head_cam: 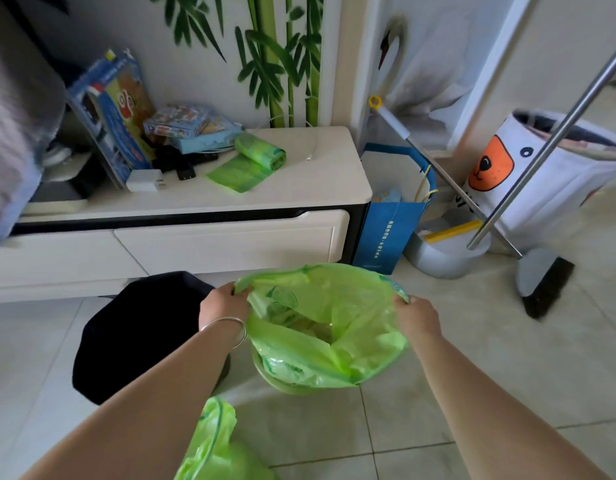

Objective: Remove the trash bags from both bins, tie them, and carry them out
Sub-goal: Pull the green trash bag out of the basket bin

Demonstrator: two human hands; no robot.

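A green trash bag [320,341] hangs open over the floor, stretched between both hands, with some waste inside. My left hand [223,303] grips its left rim and my right hand [415,317] grips its right rim. Under the bag only a pale green rim shows of a small bin [286,386]. A black bin [140,334] stands to the left, in front of the cabinet. A second green bag [216,452] lies on the floor under my left forearm.
A cream low cabinet [299,199] carries a roll of green bags [258,154], boxes and chargers. To the right stand a blue paper bag [386,230], a dustpan [445,251], a broom [542,282] and a white fabric basket [556,174]. The floor is pale tile.
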